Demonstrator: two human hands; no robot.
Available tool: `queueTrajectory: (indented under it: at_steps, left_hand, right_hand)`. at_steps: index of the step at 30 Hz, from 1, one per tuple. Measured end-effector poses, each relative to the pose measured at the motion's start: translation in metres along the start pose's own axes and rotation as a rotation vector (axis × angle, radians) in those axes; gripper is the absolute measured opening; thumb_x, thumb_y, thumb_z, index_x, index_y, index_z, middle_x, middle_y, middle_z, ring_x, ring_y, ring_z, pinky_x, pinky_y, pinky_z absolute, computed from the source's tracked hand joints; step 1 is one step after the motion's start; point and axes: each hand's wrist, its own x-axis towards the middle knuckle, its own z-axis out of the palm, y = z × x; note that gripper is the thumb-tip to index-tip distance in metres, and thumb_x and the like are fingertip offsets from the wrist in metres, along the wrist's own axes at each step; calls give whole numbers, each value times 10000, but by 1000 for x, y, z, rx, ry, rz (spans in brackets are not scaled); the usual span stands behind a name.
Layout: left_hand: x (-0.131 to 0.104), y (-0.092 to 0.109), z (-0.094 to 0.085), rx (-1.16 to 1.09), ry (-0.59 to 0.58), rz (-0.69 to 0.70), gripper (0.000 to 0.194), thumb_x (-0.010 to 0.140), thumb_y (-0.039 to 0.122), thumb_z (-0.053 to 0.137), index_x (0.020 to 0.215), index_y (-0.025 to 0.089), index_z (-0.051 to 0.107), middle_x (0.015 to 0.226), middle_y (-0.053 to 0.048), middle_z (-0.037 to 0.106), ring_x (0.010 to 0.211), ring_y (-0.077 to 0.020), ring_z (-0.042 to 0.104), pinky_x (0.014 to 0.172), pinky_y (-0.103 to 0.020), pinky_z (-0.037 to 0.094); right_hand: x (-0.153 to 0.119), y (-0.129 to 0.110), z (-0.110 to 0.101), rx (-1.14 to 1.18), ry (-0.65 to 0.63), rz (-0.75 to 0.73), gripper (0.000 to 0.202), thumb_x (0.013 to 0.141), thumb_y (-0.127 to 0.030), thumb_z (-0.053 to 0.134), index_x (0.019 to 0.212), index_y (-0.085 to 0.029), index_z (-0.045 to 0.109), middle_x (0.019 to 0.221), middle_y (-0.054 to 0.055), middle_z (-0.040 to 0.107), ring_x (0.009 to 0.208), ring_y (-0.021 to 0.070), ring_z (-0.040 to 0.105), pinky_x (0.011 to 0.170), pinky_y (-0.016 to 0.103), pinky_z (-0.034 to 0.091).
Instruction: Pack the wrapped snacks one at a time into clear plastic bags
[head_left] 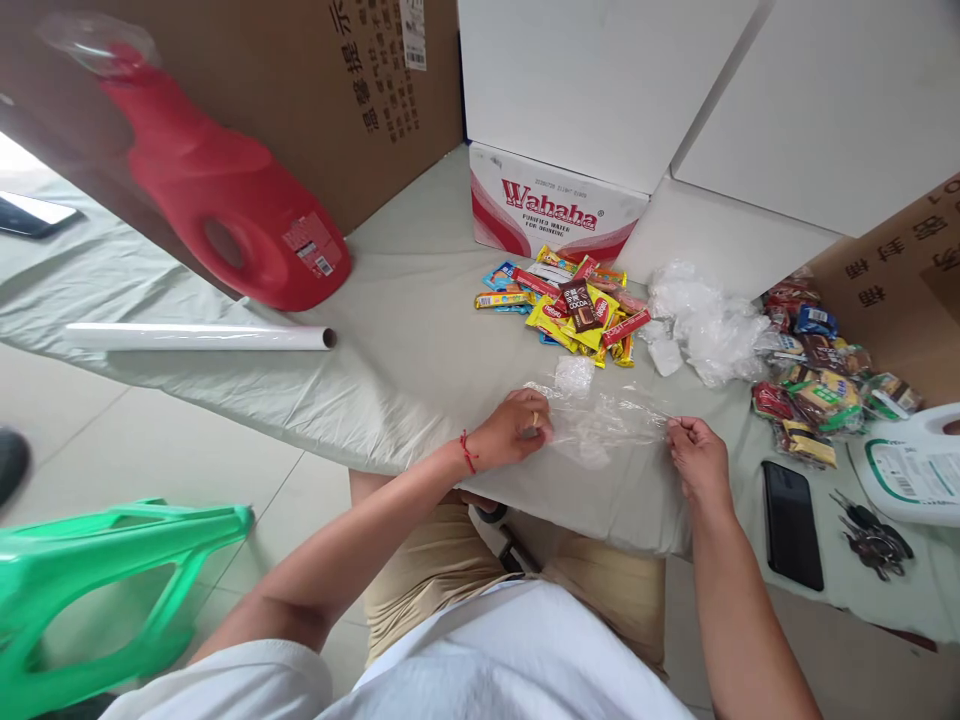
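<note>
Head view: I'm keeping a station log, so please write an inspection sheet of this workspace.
Surface: wrinkled grey-green cloth
Work items: clear plastic, loose snack pile, crumpled plastic, bagged snacks
Clutter: red jug and white tube at left; black phone, keys and white jug at right
Hands: left hand and right hand grip opposite ends of the clear plastic
Cables: nothing seen
Surroundings: purified-water carton, white boxes, brown cardboard, green stool

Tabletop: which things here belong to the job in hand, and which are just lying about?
Likely in the job: clear plastic, held in left hand and right hand; loose snack packets; crumpled plastic pile; bagged snacks.

Apparently just lying about: red jug; white tube; black phone; keys; white bottle.
</note>
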Motion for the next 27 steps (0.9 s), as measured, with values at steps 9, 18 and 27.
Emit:
queueTrajectory:
  at_steps: [9, 18, 27]
  left_hand:
    - [-22, 2, -13, -94, -185, 51, 225, 810, 357, 648, 618, 248, 605, 826, -82, 727, 1049, -285, 664, 1054, -464, 436]
    - [-14, 5, -8, -206, -73, -121, 397, 932, 441, 572, 607, 221, 634, 897, -69, 784, 1003, -248, 705, 1067, -410, 430]
    - [-18, -6, -11, -106, -232, -68, 258, 859, 312, 622, 624, 210, 587, 1196, -47, 774, 1282, -266, 625, 1202, -450, 324]
  right_hand:
    - [5, -10, -3, -255, 116, -171, 382, 777, -523, 687, 932, -175, 676, 770, 31, 650, 571, 143, 470, 595, 307, 421]
    - [-56, -75, 5, -395, -363, -640, 276, 950, -468, 617, 1008, -229, 744, 913, 45, 702, 646, 144, 554, 635, 290, 459]
    - [-80, -68, 9, -873, -887, -696, 373, 992, -257, 525, 1352, -264, 626, 1089, 67, 699, 824, 189, 681, 749, 323, 560]
